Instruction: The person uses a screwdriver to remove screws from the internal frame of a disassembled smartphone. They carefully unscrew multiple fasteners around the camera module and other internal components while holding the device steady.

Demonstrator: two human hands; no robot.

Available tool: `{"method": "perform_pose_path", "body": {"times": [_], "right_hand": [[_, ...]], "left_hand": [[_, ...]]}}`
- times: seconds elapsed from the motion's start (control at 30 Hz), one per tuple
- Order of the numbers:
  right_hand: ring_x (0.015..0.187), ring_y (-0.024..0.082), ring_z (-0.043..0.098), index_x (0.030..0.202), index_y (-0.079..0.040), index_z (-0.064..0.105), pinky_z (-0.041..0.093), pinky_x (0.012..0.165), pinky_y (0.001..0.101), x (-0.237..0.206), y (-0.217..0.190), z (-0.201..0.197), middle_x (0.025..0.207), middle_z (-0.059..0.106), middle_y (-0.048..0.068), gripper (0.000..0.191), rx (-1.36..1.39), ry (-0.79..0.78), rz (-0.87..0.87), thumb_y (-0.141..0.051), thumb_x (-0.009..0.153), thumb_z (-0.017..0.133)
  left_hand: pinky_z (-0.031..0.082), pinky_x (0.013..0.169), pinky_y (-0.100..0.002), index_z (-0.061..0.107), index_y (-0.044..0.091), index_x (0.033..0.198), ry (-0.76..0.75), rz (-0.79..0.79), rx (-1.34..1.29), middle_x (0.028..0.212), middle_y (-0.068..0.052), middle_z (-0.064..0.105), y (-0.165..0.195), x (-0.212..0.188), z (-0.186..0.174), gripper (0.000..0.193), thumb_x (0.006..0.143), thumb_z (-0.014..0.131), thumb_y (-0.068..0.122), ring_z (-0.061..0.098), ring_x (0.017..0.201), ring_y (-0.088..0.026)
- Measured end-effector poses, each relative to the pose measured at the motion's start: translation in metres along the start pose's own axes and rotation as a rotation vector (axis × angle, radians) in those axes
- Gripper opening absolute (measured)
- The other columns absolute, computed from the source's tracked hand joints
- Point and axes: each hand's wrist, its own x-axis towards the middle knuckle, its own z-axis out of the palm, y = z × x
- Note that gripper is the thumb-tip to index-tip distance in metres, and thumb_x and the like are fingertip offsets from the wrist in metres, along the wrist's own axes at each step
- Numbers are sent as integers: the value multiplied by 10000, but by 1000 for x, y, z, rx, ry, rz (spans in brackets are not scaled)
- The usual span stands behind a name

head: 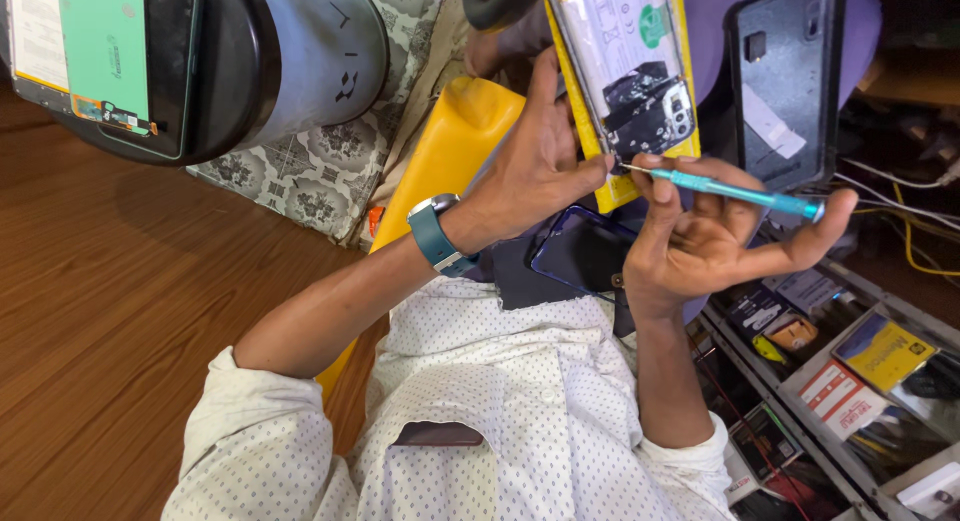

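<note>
Fingers of right hand pinch teal screwdriver against opened phone.

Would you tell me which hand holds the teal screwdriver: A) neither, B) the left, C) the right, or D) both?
C: the right hand pinches the screwdriver, its tip at the opened phone, which the left hand, the one with the wristwatch, steadies.

Glossy metal screwdriver, matt wooden floor, cloth shirt.
</note>
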Motion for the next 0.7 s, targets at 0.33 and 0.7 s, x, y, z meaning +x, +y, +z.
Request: {"method": "perform_pose_path", "body": {"times": [0.33, 0.7], "right_hand": [[934, 240, 708, 1552, -416, -66, 686, 932, 356, -1, -6, 2, 1147, 621, 138, 955, 16, 8, 68, 92, 1196, 661], [918, 247, 711, 1547, -417, -64, 717, 925, 360, 0, -5, 5, 1125, 630, 145, 950, 31, 17, 57, 78, 1188, 664]], "left_hand": [[463, 1165, -327, 55, 141, 1614, 5, 57, -18, 1477, -151, 425, -5, 0, -1, 934, 933, 578, -229, 504, 1369, -183], [444, 1208, -353, 51, 142, 1618, 21, 54, 18, 1484, -159, 406, -6, -1, -1, 951, 929, 593, -226, 470, 1408, -195]]}}
